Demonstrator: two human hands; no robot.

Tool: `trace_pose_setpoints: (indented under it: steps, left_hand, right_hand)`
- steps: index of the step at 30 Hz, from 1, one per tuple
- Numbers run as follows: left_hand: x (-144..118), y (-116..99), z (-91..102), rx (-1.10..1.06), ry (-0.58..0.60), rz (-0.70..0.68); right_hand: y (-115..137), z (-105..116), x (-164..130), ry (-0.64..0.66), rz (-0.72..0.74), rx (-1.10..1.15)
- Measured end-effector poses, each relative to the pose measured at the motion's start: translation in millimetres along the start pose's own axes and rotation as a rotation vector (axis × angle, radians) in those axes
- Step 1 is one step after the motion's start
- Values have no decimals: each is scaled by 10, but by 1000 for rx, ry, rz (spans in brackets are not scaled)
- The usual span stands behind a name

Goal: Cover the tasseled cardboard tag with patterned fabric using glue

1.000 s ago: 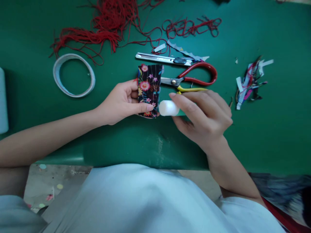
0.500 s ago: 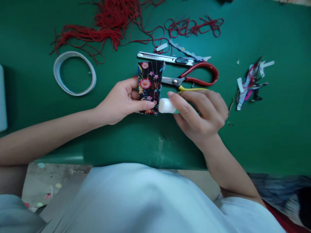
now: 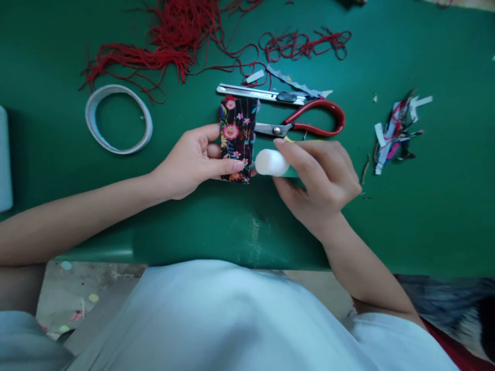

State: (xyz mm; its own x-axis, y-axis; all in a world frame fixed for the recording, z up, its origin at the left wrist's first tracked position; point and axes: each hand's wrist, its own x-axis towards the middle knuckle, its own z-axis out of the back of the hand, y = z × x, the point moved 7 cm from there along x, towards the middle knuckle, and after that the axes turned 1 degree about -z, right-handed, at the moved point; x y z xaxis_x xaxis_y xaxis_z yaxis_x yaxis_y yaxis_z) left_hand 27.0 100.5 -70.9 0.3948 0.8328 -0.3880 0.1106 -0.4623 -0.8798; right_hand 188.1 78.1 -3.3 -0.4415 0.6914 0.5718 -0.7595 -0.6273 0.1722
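The left hand (image 3: 193, 162) pinched a floral fabric strip (image 3: 236, 139) above the green counter (image 3: 425, 206). The right hand (image 3: 320, 178) gripped a white glue stick (image 3: 270, 163), its tip at the strip's edge.

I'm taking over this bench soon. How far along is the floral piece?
Done: cutting, judging by the heap of trimmed fabric scraps and the red-handled scissors lying on the green table. In hand: the left hand pinches the black floral fabric strip; the right hand holds a white glue stick at its edge. Left: the red cords lie unattached.
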Motion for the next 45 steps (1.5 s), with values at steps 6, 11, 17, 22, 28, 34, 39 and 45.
trace_pose_setpoints:
  steps: [6, 11, 17, 22, 28, 34, 39, 45]
  left_hand:
    - [-8, -9, 10, -13, -7, 3]
    - [-11, -18, 13, 17, -17, -19]
    - [-14, 2, 8, -45, -34, 30]
    - [-10, 15, 13, -35, -32, 27]
    - [1, 23, 23, -31, -21, 22]
    - [-5, 15, 26, -54, -47, 36]
    - [-18, 0, 1, -60, -37, 55]
    - [-17, -5, -15, -83, -16, 53]
  right_hand:
    - [-14, -8, 41, 159, 8, 44]
    - [-24, 19, 32, 134, 73, 61]
    - [8, 25, 48, 123, 138, -123]
    - [55, 78, 58, 16, 148, -99]
    - [74, 101, 34, -100, 167, -43]
    - [72, 98, 0, -117, 179, -45]
    - [-87, 18, -32, 66, -29, 30]
    - [-105, 40, 9, 60, -78, -82]
